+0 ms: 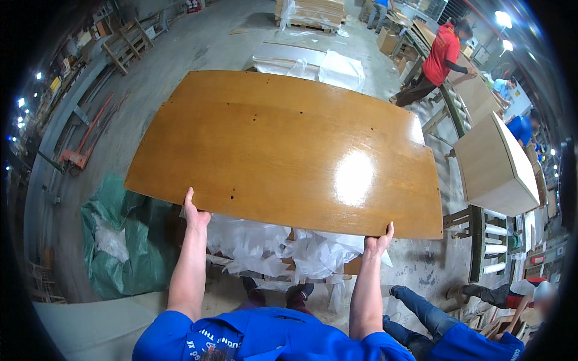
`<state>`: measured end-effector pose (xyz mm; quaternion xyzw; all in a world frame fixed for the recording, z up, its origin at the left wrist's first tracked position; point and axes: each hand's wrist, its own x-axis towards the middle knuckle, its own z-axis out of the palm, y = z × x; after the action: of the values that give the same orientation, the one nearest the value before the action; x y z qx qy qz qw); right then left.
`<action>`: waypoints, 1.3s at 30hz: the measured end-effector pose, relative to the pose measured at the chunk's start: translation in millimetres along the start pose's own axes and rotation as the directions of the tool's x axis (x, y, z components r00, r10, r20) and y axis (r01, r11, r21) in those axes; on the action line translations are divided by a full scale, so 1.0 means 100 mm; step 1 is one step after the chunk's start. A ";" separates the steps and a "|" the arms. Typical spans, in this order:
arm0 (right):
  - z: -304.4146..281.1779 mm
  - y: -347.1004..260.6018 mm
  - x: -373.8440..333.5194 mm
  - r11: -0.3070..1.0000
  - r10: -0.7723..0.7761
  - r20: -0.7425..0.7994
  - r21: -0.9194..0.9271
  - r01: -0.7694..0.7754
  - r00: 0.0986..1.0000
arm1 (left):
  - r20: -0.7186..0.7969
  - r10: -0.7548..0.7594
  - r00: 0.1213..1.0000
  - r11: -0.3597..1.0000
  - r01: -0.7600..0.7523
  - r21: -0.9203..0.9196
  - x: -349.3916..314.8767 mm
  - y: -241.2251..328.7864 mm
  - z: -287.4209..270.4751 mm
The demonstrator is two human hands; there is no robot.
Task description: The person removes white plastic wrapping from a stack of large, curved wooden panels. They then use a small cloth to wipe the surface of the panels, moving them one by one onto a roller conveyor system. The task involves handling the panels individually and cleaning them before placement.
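Left hand and right hand pinch the wooden board ahead of them, seemingly supporting it; the next move likely needs even grip.

The left of two fisheye cameras worn side by side on that person's head looks down and forward, over the blue shirt at the view's lower edge. It sits close above the brown panel, which fills the middle; past that, it takes in the floor well beyond, straight edges bending toward a dark round rim.
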<state>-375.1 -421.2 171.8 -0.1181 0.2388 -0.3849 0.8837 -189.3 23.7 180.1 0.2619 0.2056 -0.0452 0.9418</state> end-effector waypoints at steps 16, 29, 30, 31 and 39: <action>1.04 0.74 1.61 0.672 -0.173 -0.262 -0.736 -0.081 0.950 | -0.174 0.328 0.929 0.806 -0.179 0.564 2.17 0.07 0.95; -2.94 -0.08 0.13 -0.785 -0.135 0.140 -0.619 -0.020 0.981 | 0.502 0.136 0.854 -0.709 -0.269 0.651 0.37 -0.59 -2.57; -3.20 0.06 -0.01 -0.812 -0.074 0.063 -0.584 -0.023 0.995 | 0.346 -0.197 0.917 -0.788 -0.358 0.500 0.08 -0.82 -2.76; -3.27 0.31 -0.13 -0.825 0.014 -0.009 -0.565 0.006 1.000 | 0.300 -0.328 0.896 -0.798 -0.433 0.419 -0.11 -0.97 -2.95; -3.30 1.83 0.43 -0.575 -0.175 -0.256 -0.757 -0.310 0.951 | -0.065 0.004 0.998 -0.699 0.049 0.714 0.89 -2.03 -3.43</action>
<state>-405.4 -337.6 -197.5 -0.7621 0.5756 0.0933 0.2814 -271.4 27.1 -219.4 0.9638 0.0593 -0.2307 0.1199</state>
